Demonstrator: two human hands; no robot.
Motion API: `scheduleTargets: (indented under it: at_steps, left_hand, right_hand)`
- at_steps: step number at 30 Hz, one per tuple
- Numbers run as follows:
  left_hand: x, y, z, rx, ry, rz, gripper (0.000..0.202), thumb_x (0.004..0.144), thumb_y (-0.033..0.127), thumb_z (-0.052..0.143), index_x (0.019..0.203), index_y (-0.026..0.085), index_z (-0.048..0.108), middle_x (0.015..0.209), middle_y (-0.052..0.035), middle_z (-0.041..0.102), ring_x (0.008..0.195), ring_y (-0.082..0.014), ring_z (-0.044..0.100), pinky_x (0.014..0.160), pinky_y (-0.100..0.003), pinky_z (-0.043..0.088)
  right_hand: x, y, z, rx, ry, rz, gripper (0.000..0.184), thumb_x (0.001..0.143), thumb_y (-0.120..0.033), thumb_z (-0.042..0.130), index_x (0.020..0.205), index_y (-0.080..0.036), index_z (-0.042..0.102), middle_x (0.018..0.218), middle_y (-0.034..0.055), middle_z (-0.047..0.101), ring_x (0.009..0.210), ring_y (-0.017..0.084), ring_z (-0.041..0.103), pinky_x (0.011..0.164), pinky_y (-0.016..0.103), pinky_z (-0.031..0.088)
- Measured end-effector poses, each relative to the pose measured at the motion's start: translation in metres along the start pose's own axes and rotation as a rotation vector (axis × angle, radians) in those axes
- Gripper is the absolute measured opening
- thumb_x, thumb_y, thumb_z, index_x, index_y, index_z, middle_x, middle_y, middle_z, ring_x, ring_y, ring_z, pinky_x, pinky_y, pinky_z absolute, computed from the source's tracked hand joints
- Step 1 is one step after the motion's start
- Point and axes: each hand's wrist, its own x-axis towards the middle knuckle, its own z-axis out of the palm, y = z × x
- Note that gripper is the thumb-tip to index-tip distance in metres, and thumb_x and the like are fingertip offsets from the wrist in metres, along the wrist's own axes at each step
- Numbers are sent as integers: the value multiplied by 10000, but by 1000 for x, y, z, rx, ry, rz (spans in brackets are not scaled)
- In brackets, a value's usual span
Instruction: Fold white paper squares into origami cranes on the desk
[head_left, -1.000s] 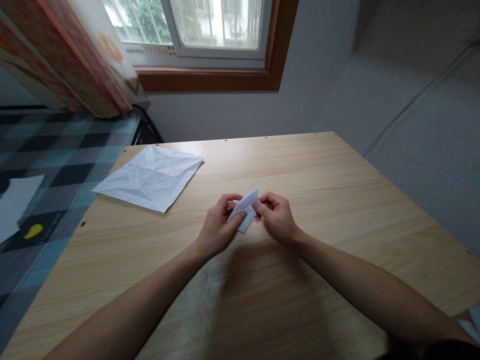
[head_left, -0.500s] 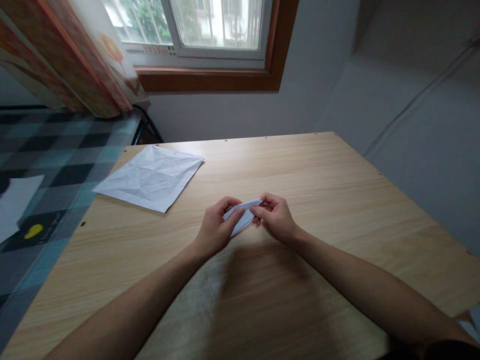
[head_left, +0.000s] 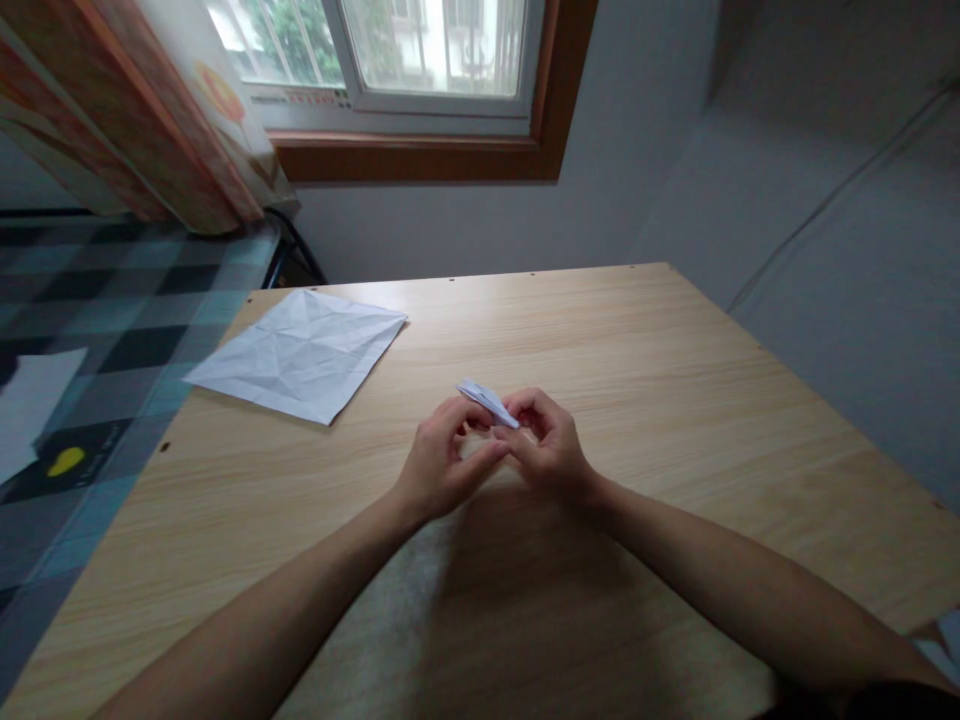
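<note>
A small white folded piece of paper (head_left: 486, 401) is tilted up between my hands, seen nearly edge-on with several thin layers showing. My right hand (head_left: 553, 440) pinches its lower right end between thumb and fingers. Curled fingers of my left hand (head_left: 441, 455) rest against its near side, while the left thumb reaches across below it, close to the right thumb. Exactly where the left fingertips grip is partly hidden. Both hands are just above the wooden table (head_left: 600, 350).
A creased white sheet (head_left: 300, 355) lies at the table's far left, one corner over the edge. Beyond that edge is a checked cloth surface (head_left: 150, 300) with another white paper (head_left: 37, 410). A window (head_left: 442, 50) and a curtain (head_left: 165, 110) are at the back.
The folded paper has turned from lying broad side up to standing almost edge-on, its upper end now pointing up-left. My left thumb has come off its face and moved right.
</note>
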Motion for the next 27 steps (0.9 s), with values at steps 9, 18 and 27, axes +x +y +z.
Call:
scheduleTargets:
  at_steps: [9,18,27]
  left_hand:
    - [1,-5,-6,-95,-98,-15,546,752,722,646,754,184,552,763,-22,606,723,-174,538,687,-299,410]
    - [3,-2,-6,-26,-148,154,496,772,674,681,782,196,549,852,-35,617,809,-187,555,752,-303,429]
    - [3,-1,-8,-42,-191,186,285,855,449,663,826,203,521,914,-44,599,863,-193,552,788,-308,442]
  right_hand:
    - [3,-2,-7,5,-280,-117,335,803,-519,693,876,-221,558,852,8,538,761,165,526,690,302,448]
    - [6,-9,-7,12,-266,8,281,861,-388,587,656,-208,518,742,-3,514,721,159,476,704,305,387]
    - [8,-10,-8,77,-237,117,185,780,-290,539,622,-206,495,721,-8,485,732,165,465,717,312,370]
